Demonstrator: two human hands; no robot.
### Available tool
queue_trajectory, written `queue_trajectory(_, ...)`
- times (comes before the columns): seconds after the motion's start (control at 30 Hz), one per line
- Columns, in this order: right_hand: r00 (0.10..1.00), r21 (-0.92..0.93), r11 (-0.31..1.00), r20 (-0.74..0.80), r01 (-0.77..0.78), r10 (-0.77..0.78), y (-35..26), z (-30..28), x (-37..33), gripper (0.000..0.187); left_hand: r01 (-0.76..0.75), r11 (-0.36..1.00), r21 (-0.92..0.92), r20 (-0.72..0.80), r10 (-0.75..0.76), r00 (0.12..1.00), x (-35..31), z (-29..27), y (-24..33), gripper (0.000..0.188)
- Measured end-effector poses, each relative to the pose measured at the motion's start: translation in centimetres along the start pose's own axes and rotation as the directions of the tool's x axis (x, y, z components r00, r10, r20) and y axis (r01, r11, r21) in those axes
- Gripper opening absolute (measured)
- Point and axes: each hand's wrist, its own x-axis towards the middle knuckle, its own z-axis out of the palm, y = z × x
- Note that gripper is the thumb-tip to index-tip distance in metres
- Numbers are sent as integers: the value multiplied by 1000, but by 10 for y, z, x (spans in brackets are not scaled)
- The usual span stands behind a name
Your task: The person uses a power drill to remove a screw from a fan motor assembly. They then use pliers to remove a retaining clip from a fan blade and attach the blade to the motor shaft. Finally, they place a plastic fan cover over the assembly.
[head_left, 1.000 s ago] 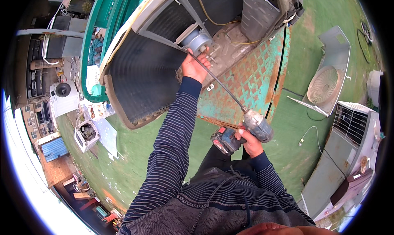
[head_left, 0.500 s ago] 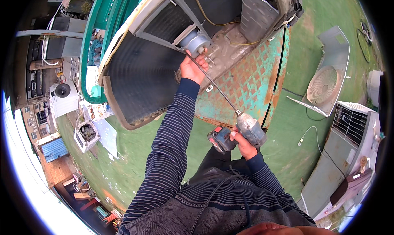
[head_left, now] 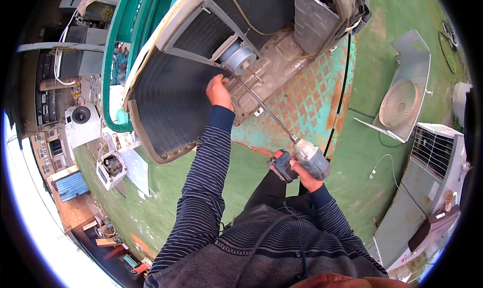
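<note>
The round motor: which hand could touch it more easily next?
Probably the left hand: it is close to the round motor and seems to hold no tool. The right hand is farther back, gripping the drill.

We are holding 1 scuffed grey cordless driver (head_left: 312,158) in our right fingers (head_left: 295,164), its long shaft (head_left: 263,106) slanting up toward our left fingertips (head_left: 221,78); 1 silvery round motor (head_left: 236,57) is sitting just beyond them.

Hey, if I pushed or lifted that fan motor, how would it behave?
The fan motor is probably heavy for its size, since its thick drum-shaped body looks metal. Though round, it likely won't roll, as it appears seated against the gray metal frame. Its thin shaft juts out, so that might catch during lifting.
</note>
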Motion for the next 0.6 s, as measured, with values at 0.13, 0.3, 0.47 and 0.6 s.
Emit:
queue_trajectory(0.13, 999, -12, 999, -35, 35, -36, -4, -5, 8, 28, -578, 816, -9, -49, 577, 815, -12, 12, 48, 19)
queue_trajectory(0.3, 999, -15, 999, -34, 32, -32, -6, -5, 8, 16, -648, 724, 235, -7, 668, 744, -12, 17, 67, 23)
queue_trajectory(0.47, 999, -9, 1000, -45, 19, -19, 1, -3, 8, 12, -688, 589, 424, 34, 749, 662, -13, 17, 66, 19)
queue_trajectory(0.6, 999, -7, 1000, -46, 27, -27, -2, -2, 13, 12, -703, 540, 463, 63, 771, 634, -12, 13, 66, 17)
